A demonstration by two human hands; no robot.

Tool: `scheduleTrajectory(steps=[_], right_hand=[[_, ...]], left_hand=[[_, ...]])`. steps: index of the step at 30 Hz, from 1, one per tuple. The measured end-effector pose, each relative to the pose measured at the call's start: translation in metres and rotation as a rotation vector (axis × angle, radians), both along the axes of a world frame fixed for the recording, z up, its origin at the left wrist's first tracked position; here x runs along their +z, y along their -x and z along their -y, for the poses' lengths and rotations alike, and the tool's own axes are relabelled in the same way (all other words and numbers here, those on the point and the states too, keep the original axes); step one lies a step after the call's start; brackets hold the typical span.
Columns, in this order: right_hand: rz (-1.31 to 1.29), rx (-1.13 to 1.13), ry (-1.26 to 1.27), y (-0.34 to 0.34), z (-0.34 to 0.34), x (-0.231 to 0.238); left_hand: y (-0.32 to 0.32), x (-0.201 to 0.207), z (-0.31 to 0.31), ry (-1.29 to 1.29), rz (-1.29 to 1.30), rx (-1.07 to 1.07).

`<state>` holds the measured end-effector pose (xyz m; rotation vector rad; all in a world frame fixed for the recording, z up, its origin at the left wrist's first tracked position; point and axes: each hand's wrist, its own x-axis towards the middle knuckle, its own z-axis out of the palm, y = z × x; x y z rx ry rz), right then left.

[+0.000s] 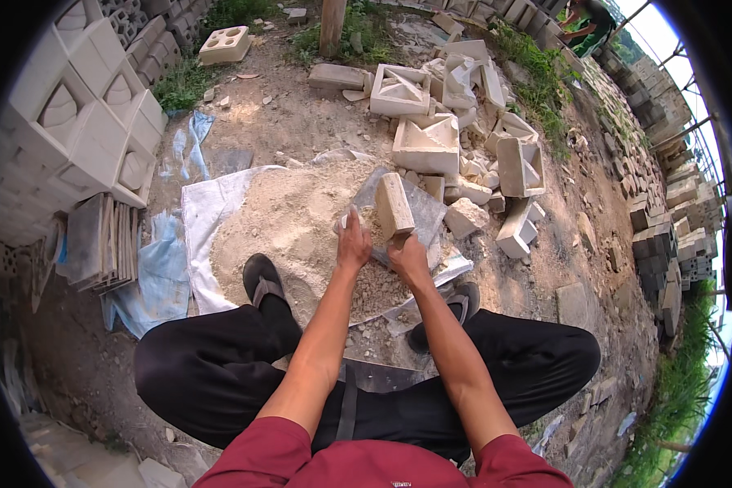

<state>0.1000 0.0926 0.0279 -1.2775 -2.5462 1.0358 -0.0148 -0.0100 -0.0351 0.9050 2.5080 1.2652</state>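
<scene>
My right hand is closed around the near end of a beige rectangular block. The block stands tilted over a flat grey slab, and its contact with the slab is hidden. To its left, my left hand reaches forward with fingers stretched out and pale at the tips, beside the slab's left edge. A wide heap of crushed beige rubble and powder spreads under and around it, on a white woven sheet.
Broken cream ventilation blocks lie piled ahead to the right. Stacked cream blocks rise at left, above leaning thin boards and a blue sheet. A wooden post stands ahead. Another person is far off at upper right.
</scene>
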Motion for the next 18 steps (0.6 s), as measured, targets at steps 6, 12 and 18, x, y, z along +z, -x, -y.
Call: scheduleTrajectory(steps=[6,12,18], right_hand=[[-0.018,0.013,0.054,0.003,0.019,0.007],[0.007,0.086,0.007,0.006,0.009,0.002],[-0.008,0.0,0.019,0.012,0.031,0.008]], left_hand=[[0.004,-0.004,0.007,-0.051,0.07,0.021],[0.008,-0.003,0.007,-0.101,0.168,-0.014],[0.006,-0.005,0.014,-0.098,0.222,-0.004]])
